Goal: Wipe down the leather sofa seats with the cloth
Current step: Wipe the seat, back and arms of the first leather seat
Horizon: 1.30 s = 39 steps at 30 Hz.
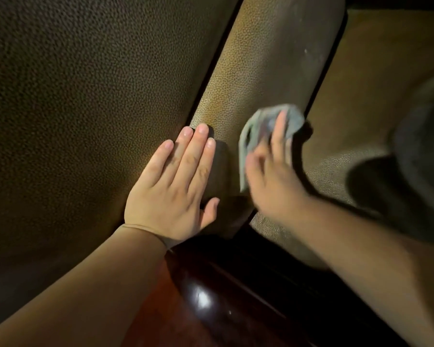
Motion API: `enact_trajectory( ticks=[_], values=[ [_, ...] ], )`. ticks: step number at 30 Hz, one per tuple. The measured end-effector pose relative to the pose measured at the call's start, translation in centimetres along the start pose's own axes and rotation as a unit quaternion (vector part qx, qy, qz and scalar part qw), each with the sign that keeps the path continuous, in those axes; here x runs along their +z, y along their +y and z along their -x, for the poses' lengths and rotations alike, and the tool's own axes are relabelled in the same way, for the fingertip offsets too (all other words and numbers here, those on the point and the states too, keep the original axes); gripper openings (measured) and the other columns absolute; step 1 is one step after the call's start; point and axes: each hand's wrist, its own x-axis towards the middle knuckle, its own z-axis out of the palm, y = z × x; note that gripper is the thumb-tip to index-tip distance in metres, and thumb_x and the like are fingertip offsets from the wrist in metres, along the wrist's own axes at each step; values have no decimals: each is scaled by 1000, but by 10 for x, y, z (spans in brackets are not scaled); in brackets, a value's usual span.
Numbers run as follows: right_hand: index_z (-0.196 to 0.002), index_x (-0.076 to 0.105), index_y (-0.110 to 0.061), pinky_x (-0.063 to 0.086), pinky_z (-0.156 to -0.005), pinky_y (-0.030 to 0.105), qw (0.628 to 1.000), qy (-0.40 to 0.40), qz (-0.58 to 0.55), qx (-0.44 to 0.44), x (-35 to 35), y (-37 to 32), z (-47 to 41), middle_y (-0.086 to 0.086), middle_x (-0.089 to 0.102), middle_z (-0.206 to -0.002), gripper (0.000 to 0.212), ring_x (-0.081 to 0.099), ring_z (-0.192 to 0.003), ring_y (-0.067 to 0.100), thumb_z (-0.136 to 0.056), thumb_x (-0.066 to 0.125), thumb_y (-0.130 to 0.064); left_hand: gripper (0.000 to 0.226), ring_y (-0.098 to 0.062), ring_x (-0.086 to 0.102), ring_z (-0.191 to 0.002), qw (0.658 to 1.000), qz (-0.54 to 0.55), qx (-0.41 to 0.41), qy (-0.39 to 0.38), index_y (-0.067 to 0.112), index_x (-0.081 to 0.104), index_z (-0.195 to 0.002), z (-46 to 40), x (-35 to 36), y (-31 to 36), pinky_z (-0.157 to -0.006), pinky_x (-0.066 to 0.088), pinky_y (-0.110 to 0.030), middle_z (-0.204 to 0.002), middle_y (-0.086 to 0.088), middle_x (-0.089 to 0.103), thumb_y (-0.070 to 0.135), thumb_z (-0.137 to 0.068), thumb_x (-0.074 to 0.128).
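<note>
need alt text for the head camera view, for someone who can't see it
A person's right hand holds a crumpled pale cloth against a narrow brown leather cushion, blurred. The left hand rests flat, fingers straight, on the larger leather panel beside it. Dark glossy wood trim shows below.

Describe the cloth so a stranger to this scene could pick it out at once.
Start at the narrow brown pebbled-leather sofa section running up the middle. At its near end, the right hand presses a crumpled pale grey-green cloth against it. It is the only pale, soft thing among dark leather and glossy wood.
</note>
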Motion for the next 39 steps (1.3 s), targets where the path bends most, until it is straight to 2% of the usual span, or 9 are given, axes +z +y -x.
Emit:
enact_trajectory(
  ticks=[3, 6, 9, 13, 16, 23, 25, 28, 39],
  values=[
    [-159, 12, 9, -11, -122, 62, 993, 35, -25, 108, -16, -1, -48, 37, -11, -164, 77, -21, -152, 53, -97, -3, -34, 86, -34, 24, -160, 1000, 10, 5, 0, -1, 24, -164, 1, 1, 1, -130, 14, -46, -171, -21, 23, 53, -100, 40],
    [-161, 20, 2, 7, -120, 75, 1000, -11, 18, 11, 19, -6, 21, 42, 0, -163, 70, -11, -147, 66, -105, -8, -28, 86, -33, 23, -160, 1000, 13, -1, -3, 0, 24, -165, 2, -1, 0, -130, 14, -46, -172, -21, 22, 54, -100, 40],
    [-154, -29, -49, 11, -126, 56, 989, -145, -28, 1, 20, -8, 77, 10, -43, -162, 67, -21, -153, 40, -100, 9, -60, 87, -33, 18, -161, 1000, 12, -5, -18, 3, 19, -167, -1, -6, 1, -131, 9, -46, -173, -20, 17, 56, -100, 39],
    [-156, -11, -11, 4, -117, 79, 994, -34, -81, 67, -8, 15, -7, 39, -18, -161, 62, -20, -144, 66, -102, 18, -22, 88, -33, 21, -161, 999, 26, -14, -43, 5, 22, -166, -2, -14, 1, -131, 11, -47, -173, -19, 21, 56, -98, 44],
    [-160, -22, -15, -8, -125, 62, 971, -12, -103, 214, -44, 16, -66, 24, -33, -164, 79, -30, -152, 43, -99, 12, -51, 89, -41, 33, -154, 997, 28, -22, -62, 4, 32, -163, -9, -26, 7, -127, 22, -52, -164, -24, 37, 56, -94, 53],
    [-155, 11, -15, 10, -117, 79, 984, -176, -10, -38, -13, 26, 52, 36, -10, -166, 61, -15, -146, 66, -103, 21, -45, 94, -44, 9, -159, 996, 33, 26, -84, 6, 20, -166, -140, -23, -4, -131, 11, -55, -173, -21, 13, 66, -96, 36],
    [-163, -17, -28, -2, -125, 68, 978, -202, 22, 43, -25, 51, 1, 21, -35, -164, 76, -31, -149, 51, -96, -1, -61, 98, -47, -1, -160, 994, 8, 56, -93, 8, 14, -168, -146, -10, -1, -130, 7, -59, -175, -19, 3, 71, -95, 29],
    [-136, -48, -51, -3, -127, 50, 984, -142, -8, 110, -28, 64, -34, 3, -50, -158, 73, -28, -154, 35, -91, 6, -72, 98, -48, 3, -160, 997, 24, 42, -55, 6, 18, -167, -139, 2, 3, -129, 6, -62, -175, -20, 8, 69, -94, 36],
    [-166, -10, -19, -3, -122, 42, 942, 207, -142, 222, -71, 72, -164, 8, -12, -174, 81, -10, -160, 29, -102, 10, -64, 96, -43, 8, -161, 997, 65, 42, 4, 6, 22, -167, -135, 24, 5, -129, 9, -60, -175, -17, 15, 60, -91, 49]
  ],
)
